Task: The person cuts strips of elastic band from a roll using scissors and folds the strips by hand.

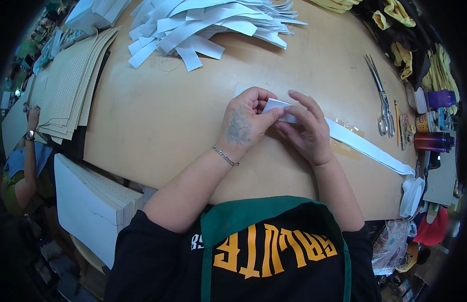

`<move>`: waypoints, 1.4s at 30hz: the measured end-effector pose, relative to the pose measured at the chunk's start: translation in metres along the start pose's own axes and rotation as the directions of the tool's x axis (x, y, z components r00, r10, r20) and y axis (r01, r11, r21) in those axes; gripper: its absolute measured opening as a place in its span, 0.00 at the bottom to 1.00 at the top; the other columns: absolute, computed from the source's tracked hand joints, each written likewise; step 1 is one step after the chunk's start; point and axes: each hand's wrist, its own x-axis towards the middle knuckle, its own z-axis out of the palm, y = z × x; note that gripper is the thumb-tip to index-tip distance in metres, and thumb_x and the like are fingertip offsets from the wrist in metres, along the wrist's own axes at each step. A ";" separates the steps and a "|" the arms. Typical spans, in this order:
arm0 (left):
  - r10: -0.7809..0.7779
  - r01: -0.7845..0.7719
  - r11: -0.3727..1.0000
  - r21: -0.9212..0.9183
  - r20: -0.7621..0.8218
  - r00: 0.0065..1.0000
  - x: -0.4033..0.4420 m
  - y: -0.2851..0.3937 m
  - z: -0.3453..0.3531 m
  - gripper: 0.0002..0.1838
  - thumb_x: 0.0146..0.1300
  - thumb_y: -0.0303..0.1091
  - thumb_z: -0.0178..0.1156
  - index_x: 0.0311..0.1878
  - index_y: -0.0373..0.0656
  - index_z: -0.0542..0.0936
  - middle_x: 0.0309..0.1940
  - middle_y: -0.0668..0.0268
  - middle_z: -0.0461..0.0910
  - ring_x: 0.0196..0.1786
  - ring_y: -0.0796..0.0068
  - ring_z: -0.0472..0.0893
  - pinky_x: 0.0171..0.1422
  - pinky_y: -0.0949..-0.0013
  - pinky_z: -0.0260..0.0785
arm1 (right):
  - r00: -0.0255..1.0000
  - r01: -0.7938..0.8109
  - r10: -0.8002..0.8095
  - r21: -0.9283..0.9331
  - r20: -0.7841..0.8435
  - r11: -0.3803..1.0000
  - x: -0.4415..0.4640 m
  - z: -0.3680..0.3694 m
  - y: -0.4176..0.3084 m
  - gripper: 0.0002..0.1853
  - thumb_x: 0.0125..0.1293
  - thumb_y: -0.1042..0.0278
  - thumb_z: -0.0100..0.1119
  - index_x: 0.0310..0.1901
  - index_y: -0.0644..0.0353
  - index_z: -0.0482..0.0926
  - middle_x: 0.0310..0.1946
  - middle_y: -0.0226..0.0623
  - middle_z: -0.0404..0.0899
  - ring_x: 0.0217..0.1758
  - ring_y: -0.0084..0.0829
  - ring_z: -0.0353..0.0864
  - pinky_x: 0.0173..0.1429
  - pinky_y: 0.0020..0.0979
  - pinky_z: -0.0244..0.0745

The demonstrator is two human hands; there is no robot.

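A long white strip [369, 145] runs across the table from the right, and its near end is folded between my hands. My left hand [246, 120] is closed, with the thumb and curled fingers pinching the folded end. My right hand [310, 130] is around the strip just beside that fold, its thumb below and a bent finger on top, while the index finger is lifted away. The stretch of strip behind my right palm is hidden. At the table's right edge the strip gathers into a loose bundle [411, 195].
A heap of cut white strips [203, 25] covers the far side. Scissors [383, 100] and a pencil [397, 121] lie at right, near a dark bottle [431, 142]. Card sheets [72, 85] are stacked at left, above a pile of boards [87, 206]. Another person's arm [30, 151] shows far left.
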 end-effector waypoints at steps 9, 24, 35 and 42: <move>-0.026 0.042 0.902 0.431 -0.042 0.999 0.011 0.004 -0.026 0.15 0.56 0.27 0.64 0.45 0.35 0.74 0.31 0.64 0.78 0.31 0.83 0.77 0.36 0.78 0.71 | 0.975 -0.013 0.023 -0.046 0.222 0.999 0.018 -0.001 0.007 0.14 0.46 0.73 0.68 0.38 0.59 0.79 0.41 0.35 0.79 0.40 0.37 0.76 0.46 0.33 0.73; 0.455 -0.425 0.442 0.790 0.211 0.865 0.007 -0.002 -0.053 0.13 0.40 0.29 0.70 0.32 0.42 0.80 0.33 0.66 0.75 0.39 0.63 0.71 0.45 0.66 0.67 | 0.913 0.100 -0.012 -0.195 0.408 0.976 0.033 0.001 -0.004 0.11 0.49 0.70 0.67 0.35 0.60 0.79 0.42 0.34 0.78 0.40 0.37 0.73 0.45 0.33 0.73; 0.506 -0.464 0.404 0.788 0.230 0.832 0.007 -0.004 -0.051 0.07 0.42 0.30 0.68 0.27 0.44 0.81 0.30 0.68 0.75 0.36 0.65 0.71 0.42 0.67 0.66 | 0.938 0.165 -0.080 -0.232 0.337 0.959 0.025 0.012 0.000 0.13 0.48 0.71 0.66 0.38 0.57 0.79 0.43 0.29 0.77 0.41 0.33 0.73 0.43 0.33 0.72; 0.492 -0.489 0.378 0.786 0.277 0.825 0.007 -0.002 -0.053 0.06 0.43 0.28 0.67 0.26 0.44 0.82 0.29 0.68 0.75 0.34 0.66 0.71 0.40 0.67 0.67 | 0.939 0.211 -0.104 -0.309 0.328 0.928 0.021 0.017 -0.001 0.13 0.49 0.73 0.64 0.39 0.56 0.79 0.44 0.28 0.77 0.43 0.32 0.74 0.44 0.34 0.71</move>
